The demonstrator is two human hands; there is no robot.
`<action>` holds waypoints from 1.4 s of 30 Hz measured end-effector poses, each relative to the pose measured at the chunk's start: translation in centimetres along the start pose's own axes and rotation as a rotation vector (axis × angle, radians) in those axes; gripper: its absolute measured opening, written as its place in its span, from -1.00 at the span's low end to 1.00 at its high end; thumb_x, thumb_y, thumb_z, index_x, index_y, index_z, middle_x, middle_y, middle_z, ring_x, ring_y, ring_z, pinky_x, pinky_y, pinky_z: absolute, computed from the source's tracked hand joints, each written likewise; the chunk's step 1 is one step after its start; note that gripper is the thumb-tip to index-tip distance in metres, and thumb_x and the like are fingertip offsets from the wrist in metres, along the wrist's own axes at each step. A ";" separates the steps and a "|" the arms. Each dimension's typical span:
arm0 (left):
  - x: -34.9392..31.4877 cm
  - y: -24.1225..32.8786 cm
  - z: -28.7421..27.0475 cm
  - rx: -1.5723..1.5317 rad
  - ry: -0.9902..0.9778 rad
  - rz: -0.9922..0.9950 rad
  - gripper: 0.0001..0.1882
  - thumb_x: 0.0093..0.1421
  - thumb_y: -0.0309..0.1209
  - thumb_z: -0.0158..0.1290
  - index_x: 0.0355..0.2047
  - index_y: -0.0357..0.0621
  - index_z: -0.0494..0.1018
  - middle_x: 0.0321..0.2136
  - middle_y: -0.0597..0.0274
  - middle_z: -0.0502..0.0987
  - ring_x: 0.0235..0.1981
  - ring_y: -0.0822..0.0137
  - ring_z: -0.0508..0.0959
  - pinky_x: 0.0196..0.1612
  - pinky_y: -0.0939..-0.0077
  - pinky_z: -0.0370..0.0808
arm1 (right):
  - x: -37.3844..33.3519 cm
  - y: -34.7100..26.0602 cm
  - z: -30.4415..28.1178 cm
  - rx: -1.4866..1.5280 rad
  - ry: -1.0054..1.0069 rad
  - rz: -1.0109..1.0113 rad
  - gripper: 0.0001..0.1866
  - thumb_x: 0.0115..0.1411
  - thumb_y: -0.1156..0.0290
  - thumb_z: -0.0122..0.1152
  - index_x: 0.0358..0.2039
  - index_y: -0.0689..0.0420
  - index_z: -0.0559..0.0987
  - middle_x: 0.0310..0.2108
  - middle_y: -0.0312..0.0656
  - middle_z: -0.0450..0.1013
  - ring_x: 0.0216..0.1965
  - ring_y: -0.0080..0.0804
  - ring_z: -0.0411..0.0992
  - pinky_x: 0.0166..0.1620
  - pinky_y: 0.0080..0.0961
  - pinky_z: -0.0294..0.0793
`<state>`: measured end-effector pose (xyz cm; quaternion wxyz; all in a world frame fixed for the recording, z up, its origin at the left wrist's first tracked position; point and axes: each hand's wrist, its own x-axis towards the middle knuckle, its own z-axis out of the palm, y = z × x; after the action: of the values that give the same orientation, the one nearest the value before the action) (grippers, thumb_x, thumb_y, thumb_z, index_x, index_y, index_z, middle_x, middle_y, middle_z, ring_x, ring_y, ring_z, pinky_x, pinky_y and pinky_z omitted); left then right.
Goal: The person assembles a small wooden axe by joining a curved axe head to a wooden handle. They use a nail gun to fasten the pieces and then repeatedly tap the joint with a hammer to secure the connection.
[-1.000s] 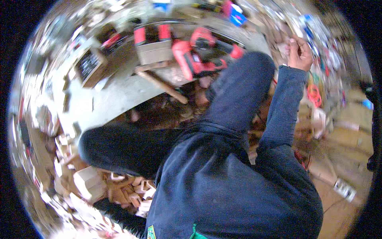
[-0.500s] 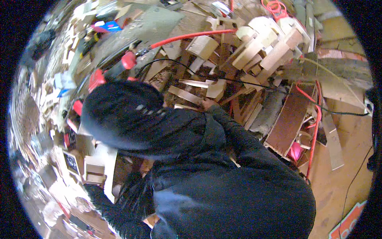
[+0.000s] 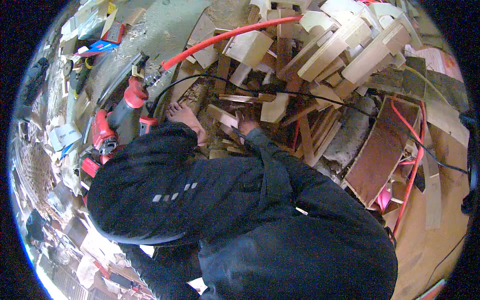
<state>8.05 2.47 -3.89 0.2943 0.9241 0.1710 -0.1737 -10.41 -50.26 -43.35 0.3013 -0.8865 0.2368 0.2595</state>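
Note:
My right hand [image 3: 245,125] reaches out of a dark sleeve into a heap of wood offcuts, fingers resting on a short pale wooden strip [image 3: 222,116]. Whether the fingers close round it is unclear. A bare foot [image 3: 184,116] is planted just left of that hand among the scraps. My left arm runs down toward the lower left edge, and its hand is hidden behind my dark-clothed knee [image 3: 150,190].
Red power tools [image 3: 106,131] lie at the left on a grey surface. A red hose [image 3: 225,36] and a black cable [image 3: 300,96] cross the wood pile. Pale wooden blocks [image 3: 350,45] are stacked at the top; a brown open box [image 3: 382,150] sits at the right.
The view has swung over the wood pile. My right hand, raised at the upper right a second ago, is now down in the offcuts. The left hand with its wood block has gone out of sight.

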 end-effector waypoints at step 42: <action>-0.5 -6.8 7.5 -0.930 0.032 -0.033 -0.08 -0.04 -0.34 0.23 0.30 -0.12 0.01 0.14 -0.02 0.27 0.15 0.12 0.29 0.13 0.27 0.30 | -12.1 -43.3 -33.9 -0.381 0.058 -1.427 -0.55 -0.09 0.29 0.39 -0.16 0.15 0.52 -0.28 -0.05 0.50 -0.20 -0.13 0.49 -0.12 -0.30 0.47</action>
<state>3.10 3.09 -12.75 0.6719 0.6939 0.2497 -0.0692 16.17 -38.71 4.95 0.2313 -0.8685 -0.4383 0.0136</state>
